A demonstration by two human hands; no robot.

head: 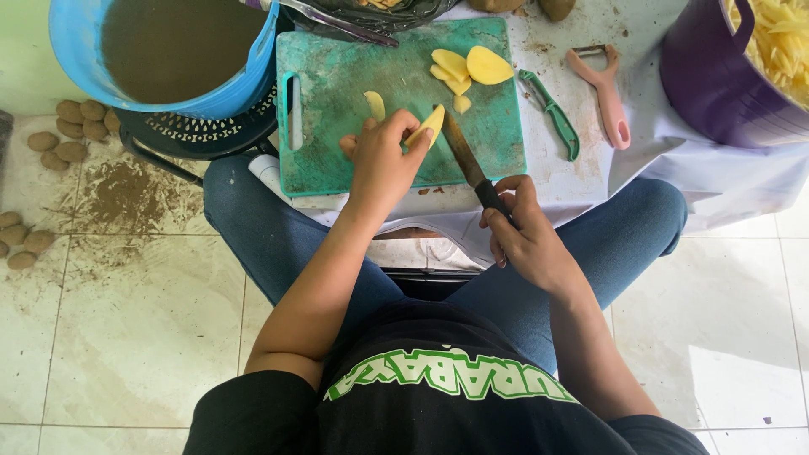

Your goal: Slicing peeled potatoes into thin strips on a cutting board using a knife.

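A green cutting board [337, 84] lies on the white-covered table in front of me. My left hand [383, 156] rests on the board and pinches a yellow potato wedge [428, 125] between its fingers. Gripped by its black handle in my right hand [518, 232], at the board's near edge, is a knife [463, 156]; its blade points up the board beside the wedge. More peeled potato pieces [468, 67] lie at the board's far right, and a thin slice [375, 104] lies near the middle.
A green peeler [552, 114] and a pink peeler [602, 88] lie right of the board. A purple bucket [716, 93] of cut potato strips stands at the far right. A blue bucket [76, 50] of muddy water sits on a black stool at the left. Unpeeled potatoes [72, 131] and dirt lie on the tiled floor.
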